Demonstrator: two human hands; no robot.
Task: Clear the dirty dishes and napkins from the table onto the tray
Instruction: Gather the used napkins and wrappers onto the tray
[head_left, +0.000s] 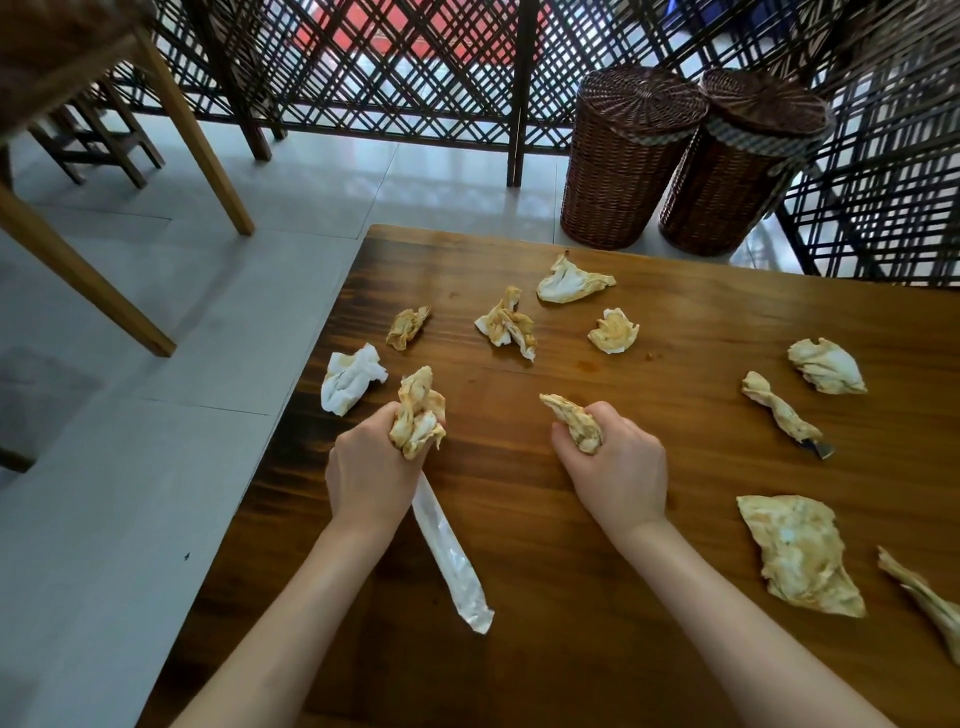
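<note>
Wooden table with a dark, glossy grain, its far left corner in view; pale tiled floor to the left and beyond. A dark lattice screen closes the far side of the room, with light wooden chair legs at upper left and two lidded wicker baskets standing side by side past the table's far edge.

Left to right on the table: a mostly white crumpled napkin at the left edge; a small stained napkin just beyond it; the left hand, fingers closed around a stained napkin wad whose long axis stands roughly upright, pointing away from the person. A long white paper sleeve runs from under that hand toward the near right, long axis diagonal. Further back lie three stained napkins: one central, one farthest, one small.

The right hand rests on the table, fingers closed on a twisted napkin whose free end points far-left. To the right lie a twisted napkin with long axis diagonal, a crumpled one, a large flattened one, and a twisted one at the frame's right edge
</note>
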